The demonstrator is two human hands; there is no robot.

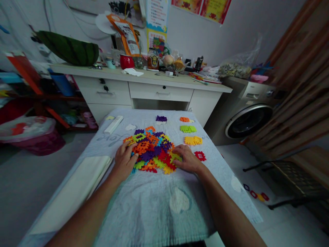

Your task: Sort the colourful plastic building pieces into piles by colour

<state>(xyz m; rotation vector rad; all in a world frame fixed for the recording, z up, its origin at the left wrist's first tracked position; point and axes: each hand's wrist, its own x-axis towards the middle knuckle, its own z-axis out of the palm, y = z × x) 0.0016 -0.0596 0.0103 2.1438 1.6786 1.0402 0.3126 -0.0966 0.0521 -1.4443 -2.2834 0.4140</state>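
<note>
Orange, purple, red pieces point(142, 147) in 1 heap point(151, 152) between left hand point(124, 160) and right hand point(188, 159), fingers apart.

Multicoloured, notch-edged pieces point(149, 154) lie jumbled and overlapping in 1 loose heap mid-cloth point(146, 202).

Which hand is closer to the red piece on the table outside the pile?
Right. The right hand is close beside the red piece; the left hand is across the pile from it.
</note>
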